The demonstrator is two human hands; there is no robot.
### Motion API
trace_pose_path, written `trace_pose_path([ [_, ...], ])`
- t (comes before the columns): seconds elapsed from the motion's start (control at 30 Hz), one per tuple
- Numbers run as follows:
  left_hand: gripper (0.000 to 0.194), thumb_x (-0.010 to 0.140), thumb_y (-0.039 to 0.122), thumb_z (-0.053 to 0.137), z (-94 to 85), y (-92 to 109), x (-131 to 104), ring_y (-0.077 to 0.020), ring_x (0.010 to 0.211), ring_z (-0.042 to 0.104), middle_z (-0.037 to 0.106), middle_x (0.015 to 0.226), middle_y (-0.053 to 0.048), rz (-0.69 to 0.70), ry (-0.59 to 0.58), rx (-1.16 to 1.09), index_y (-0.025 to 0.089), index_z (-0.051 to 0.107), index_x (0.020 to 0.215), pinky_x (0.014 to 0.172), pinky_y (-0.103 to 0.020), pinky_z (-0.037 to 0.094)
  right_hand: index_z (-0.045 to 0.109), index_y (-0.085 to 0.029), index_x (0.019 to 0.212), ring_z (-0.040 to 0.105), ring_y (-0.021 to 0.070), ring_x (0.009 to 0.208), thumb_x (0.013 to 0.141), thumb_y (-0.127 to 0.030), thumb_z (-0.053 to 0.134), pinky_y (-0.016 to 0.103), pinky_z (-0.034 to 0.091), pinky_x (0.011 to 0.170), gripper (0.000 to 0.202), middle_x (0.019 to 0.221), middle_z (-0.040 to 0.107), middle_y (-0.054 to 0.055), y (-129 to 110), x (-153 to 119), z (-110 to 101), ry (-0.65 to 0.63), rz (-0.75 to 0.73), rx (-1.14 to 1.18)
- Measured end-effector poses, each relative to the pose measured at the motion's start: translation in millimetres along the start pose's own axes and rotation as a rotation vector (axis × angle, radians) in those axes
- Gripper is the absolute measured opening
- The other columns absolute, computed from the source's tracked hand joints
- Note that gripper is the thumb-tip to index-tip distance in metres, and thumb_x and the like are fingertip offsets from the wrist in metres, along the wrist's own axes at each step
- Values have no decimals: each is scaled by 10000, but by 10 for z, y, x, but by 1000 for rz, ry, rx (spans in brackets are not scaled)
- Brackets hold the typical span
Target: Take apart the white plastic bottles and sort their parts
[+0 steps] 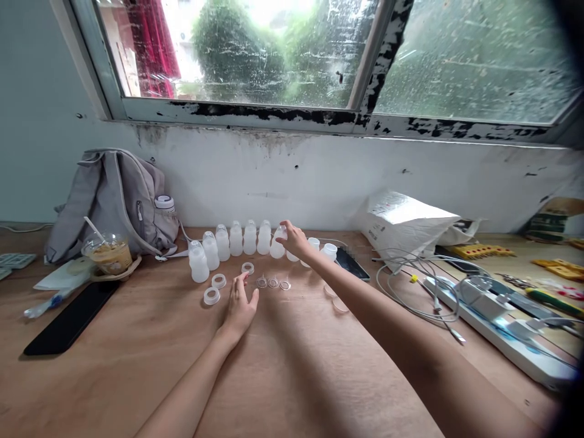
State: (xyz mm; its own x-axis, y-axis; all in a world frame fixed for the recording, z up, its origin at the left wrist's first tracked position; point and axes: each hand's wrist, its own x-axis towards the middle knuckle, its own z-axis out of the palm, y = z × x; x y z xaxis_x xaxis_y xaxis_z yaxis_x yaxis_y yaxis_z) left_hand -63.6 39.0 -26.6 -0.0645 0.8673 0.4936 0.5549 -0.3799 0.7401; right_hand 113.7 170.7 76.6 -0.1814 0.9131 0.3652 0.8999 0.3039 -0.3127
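Observation:
Frosted baby bottles stand upright in a curved row along the wall. Clear caps top those on the left, such as the end bottle (199,263); bottles at the right end, such as the open bottle (329,251), have bare necks. My right hand (294,238) reaches across to the row, fingers closed about the top of a baby bottle (277,248). Lying on the tabletop, my left hand (241,306) has its thumb apart, fingertips near a white collar ring (247,267). Two more collar rings (212,296) lie to its left. Three clear silicone teats (272,282) lie to its right.
Clear rings (340,304) lie partly behind my right forearm. Rightward are a phone (352,264), white cables (396,298), a power strip (502,334) and a white bag (406,222). On the left are a black phone (70,319), an iced drink (109,254) and a backpack (114,201).

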Motion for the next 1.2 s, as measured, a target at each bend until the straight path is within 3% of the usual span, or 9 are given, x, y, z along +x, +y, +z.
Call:
trace_pose_path([
  [0.2,409,770,144,467,-39,8,14,-224,1094,449,466,1134,-100,109,43,143,185,367,1165,915,-410,397,406,-155,1147,561,258,891,755,-244,576,315,397,685,437,956,600,136,5,214,136,-60,98,-59],
  [0.43,392,755,154,473,-70,2,18,-237,1065,478,480,1134,-103,54,41,289,180,401,1139,883,-406,415,391,-133,1170,526,265,978,786,-216,539,324,392,739,420,1043,558,161,11,289,166,-75,125,-94],
  [0.63,418,746,191,484,-130,91,5,-281,1064,467,489,1148,-121,-17,31,442,156,407,1156,875,-439,391,344,-107,1223,524,270,989,786,-238,553,322,389,759,502,1096,514,178,-50,191,107,-37,98,-84],
  [0.8,439,751,212,475,-183,105,12,-307,1085,448,477,1194,-154,-67,-8,566,139,405,1178,904,-495,324,330,-128,1232,561,247,903,839,-240,463,324,394,737,430,1141,478,167,-102,-64,1,53,70,-73],
  [0.9,437,761,223,465,-220,106,22,-314,1122,416,454,1234,-167,-83,-5,625,145,407,1186,938,-535,260,409,-147,1150,575,206,814,854,-264,430,301,408,701,319,1114,505,135,-68,-343,4,111,-44,1],
  [1.0,432,777,255,453,-249,133,22,-320,1143,395,445,1248,-178,-107,-18,654,141,411,1191,948,-573,221,471,-164,1063,575,192,765,855,-266,413,286,415,646,239,1042,547,110,26,-699,115,71,-94,34],
  [1.2,448,797,294,436,-237,172,-35,-357,1207,327,387,1298,-217,-150,-123,665,124,412,1211,924,-650,175,547,-180,968,550,223,856,832,-314,455,324,413,728,212,923,595,94,236,-1267,449,7,-14,2],
])
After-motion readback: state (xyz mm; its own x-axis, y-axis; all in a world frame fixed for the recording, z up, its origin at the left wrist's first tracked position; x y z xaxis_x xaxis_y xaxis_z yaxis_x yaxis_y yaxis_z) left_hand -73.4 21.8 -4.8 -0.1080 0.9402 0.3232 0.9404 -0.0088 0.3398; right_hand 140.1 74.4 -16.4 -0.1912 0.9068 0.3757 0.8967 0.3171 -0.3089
